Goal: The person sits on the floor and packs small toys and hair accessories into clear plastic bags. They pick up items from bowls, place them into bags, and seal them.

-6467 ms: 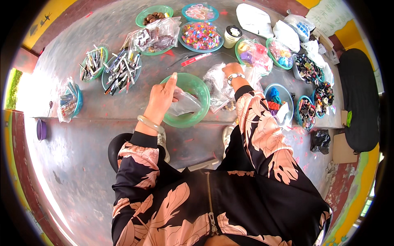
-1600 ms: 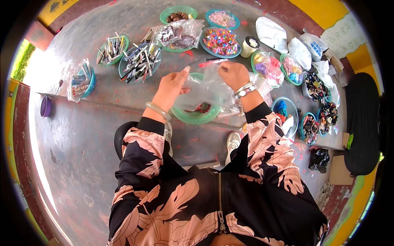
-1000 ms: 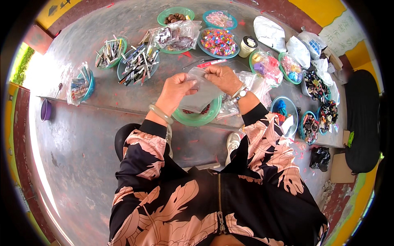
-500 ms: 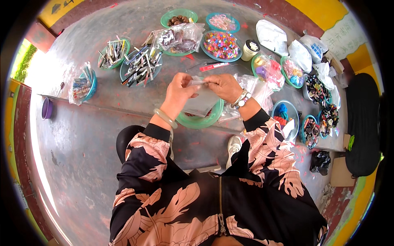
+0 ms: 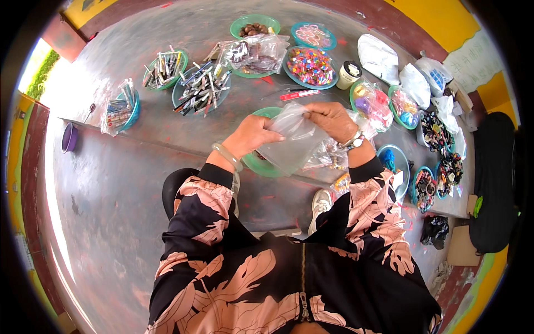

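Between my hands hangs a clear plastic bag (image 5: 295, 145), spread fairly flat and seemingly holding nothing. My left hand (image 5: 251, 136) grips its left side, with the thumb on top. At the upper right edge my right hand (image 5: 332, 119) pinches the bag between thumb and fingers. Below it stands a green bowl (image 5: 258, 166), mostly covered by the bag, so its contents are largely hidden. Beside the bowl, under my right hand, lie more clear plastic bags (image 5: 328, 155).
Beyond my hands are bowls of pens (image 5: 201, 88), colourful wrapped pieces (image 5: 310, 67) and brown balls (image 5: 254, 29). A red-and-white packet (image 5: 299, 95) and a lidded cup (image 5: 349, 74) stand nearby. Baskets of hair ties (image 5: 425, 186) and white bags (image 5: 378, 58) line the right; a purple pot (image 5: 69, 137) sits left.
My hands have moved apart, the right one going rightward. The bag, bunched at its top edge before, is now spread out between them. The whole view has shifted slightly.
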`<action>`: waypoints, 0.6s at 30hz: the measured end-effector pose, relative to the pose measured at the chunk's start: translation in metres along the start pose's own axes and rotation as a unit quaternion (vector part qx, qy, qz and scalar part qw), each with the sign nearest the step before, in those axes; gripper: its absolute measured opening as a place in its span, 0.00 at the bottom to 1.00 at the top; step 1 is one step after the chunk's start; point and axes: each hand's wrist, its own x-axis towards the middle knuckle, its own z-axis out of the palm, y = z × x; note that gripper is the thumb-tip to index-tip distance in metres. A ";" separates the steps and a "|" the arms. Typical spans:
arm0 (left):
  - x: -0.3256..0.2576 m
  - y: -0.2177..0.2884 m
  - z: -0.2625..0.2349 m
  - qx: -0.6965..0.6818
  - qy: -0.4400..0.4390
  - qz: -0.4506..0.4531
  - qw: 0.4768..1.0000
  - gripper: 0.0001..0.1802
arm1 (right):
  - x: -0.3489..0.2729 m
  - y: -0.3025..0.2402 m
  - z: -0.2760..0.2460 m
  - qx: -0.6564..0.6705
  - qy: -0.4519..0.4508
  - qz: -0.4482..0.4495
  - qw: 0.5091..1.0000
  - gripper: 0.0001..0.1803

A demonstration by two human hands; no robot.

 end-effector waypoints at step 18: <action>-0.038 0.037 -0.018 -0.579 0.117 0.072 0.804 0.12 | 0.034 0.017 0.017 0.299 0.235 0.024 0.925 0.07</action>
